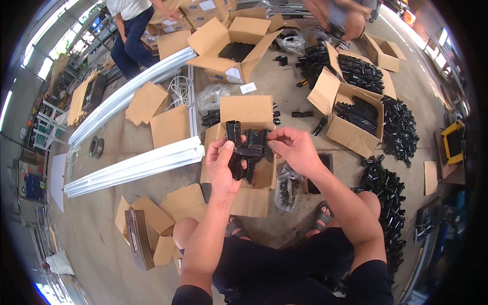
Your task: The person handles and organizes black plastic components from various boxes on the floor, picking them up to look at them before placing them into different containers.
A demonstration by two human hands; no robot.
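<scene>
My left hand (221, 160) is closed around a black tube-like bracket (234, 133), held upright with an arm reaching to the right. At the right end of that arm, the fingertips of my right hand (295, 145) are pinched together; what lies between them is too small to make out. Both hands are above an open cardboard box (246, 107) standing between my feet and the far boxes. Inside it, more black toothed-looking parts (256, 137) show behind and beside my left hand, partly covered by it.
White metal profiles (137, 170) lie to the left. Right of me are a box of black brackets (358, 114) and a long heap of loose ones (386, 198). A plastic bag (288, 188) lies near my right foot. Two people are at the far side, one standing (132, 35), one crouching.
</scene>
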